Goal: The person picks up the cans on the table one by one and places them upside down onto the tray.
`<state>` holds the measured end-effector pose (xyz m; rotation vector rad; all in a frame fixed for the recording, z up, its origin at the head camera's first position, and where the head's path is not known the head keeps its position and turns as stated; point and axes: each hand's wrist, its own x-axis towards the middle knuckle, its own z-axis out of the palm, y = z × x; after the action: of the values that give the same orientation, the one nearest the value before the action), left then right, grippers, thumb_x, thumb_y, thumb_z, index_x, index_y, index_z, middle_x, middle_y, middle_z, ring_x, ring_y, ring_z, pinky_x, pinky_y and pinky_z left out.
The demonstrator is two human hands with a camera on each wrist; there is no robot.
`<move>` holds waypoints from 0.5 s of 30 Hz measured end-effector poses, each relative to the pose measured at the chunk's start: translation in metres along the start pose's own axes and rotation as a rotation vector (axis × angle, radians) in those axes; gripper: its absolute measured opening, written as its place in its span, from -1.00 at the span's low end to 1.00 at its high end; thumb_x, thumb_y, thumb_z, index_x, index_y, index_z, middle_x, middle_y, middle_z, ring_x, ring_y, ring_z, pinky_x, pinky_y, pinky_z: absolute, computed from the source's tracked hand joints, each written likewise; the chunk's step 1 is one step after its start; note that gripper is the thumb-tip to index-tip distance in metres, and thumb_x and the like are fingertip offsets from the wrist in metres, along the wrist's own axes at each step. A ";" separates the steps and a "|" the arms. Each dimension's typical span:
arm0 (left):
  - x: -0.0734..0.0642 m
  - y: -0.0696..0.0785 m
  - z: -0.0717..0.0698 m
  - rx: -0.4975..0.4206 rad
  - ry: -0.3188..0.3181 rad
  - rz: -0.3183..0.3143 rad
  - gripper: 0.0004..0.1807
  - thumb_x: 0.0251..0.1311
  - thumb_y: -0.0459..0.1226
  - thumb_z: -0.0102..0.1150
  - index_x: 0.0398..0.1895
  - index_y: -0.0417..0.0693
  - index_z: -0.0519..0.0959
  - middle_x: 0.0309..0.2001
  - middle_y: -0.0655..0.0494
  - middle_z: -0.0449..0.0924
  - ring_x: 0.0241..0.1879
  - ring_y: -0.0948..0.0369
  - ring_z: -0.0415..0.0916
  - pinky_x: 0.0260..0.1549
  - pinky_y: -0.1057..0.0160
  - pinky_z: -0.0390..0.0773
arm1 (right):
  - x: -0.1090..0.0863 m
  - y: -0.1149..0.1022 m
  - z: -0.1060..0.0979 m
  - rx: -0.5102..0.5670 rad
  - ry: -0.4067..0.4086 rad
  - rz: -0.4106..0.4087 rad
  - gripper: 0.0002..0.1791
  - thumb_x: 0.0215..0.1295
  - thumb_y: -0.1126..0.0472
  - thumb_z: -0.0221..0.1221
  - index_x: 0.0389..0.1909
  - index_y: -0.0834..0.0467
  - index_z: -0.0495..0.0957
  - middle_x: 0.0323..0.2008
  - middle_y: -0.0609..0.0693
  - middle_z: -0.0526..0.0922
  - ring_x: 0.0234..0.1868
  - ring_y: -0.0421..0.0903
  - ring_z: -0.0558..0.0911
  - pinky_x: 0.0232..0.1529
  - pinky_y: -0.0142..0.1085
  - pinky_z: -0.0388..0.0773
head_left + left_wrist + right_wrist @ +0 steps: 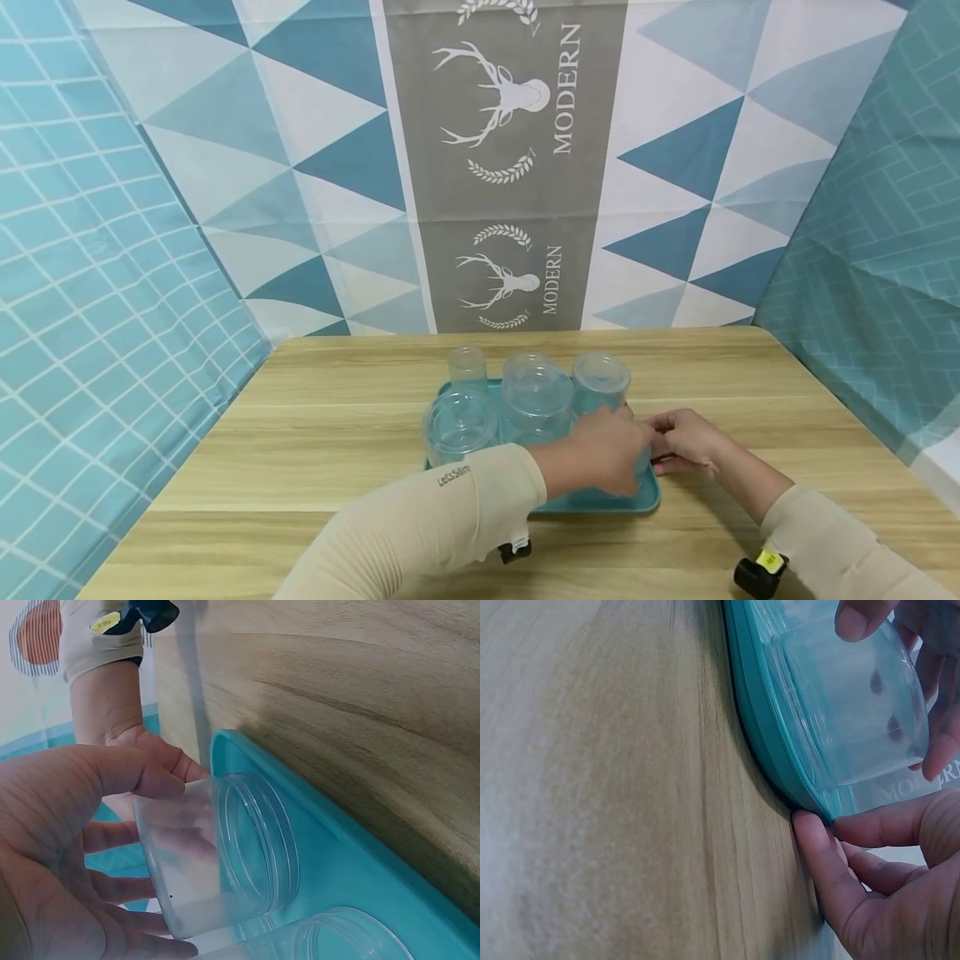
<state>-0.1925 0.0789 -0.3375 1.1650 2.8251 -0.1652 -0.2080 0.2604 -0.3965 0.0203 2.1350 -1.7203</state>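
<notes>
My left hand (603, 450) holds a clear plastic jar (187, 862) at the right front corner of a teal tray (643, 498). In the left wrist view the thumb lies on one side of the jar and the fingers on the other. The jar's threaded rim faces the tray, so it stands mouth down. At the tray's right edge, my right hand (690, 442) pinches the rim between thumb and fingers, seen close in the right wrist view. In the head view the left hand mostly hides the held jar.
Several other clear containers share the tray: a wide one (459, 427) at front left, a tall one (536, 396) in the middle, one (602, 375) at back right and a slim one (468, 368) at back left. The wooden table (315, 450) meets patterned cloth walls (517, 167).
</notes>
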 end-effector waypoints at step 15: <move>-0.015 0.003 0.005 0.229 0.127 0.095 -0.41 0.07 0.23 0.23 0.15 0.31 0.40 0.09 0.29 0.35 0.20 0.21 0.26 0.24 0.05 0.35 | -0.001 0.003 -0.002 0.028 -0.049 -0.047 -0.50 0.25 0.49 0.08 0.20 0.59 0.29 -0.29 0.05 0.63 -0.33 -0.09 0.64 -0.30 -0.24 0.68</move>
<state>-0.1799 0.0702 -0.3414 1.3989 2.9124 -0.4326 -0.2069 0.2628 -0.3990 -0.0640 2.0923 -1.7589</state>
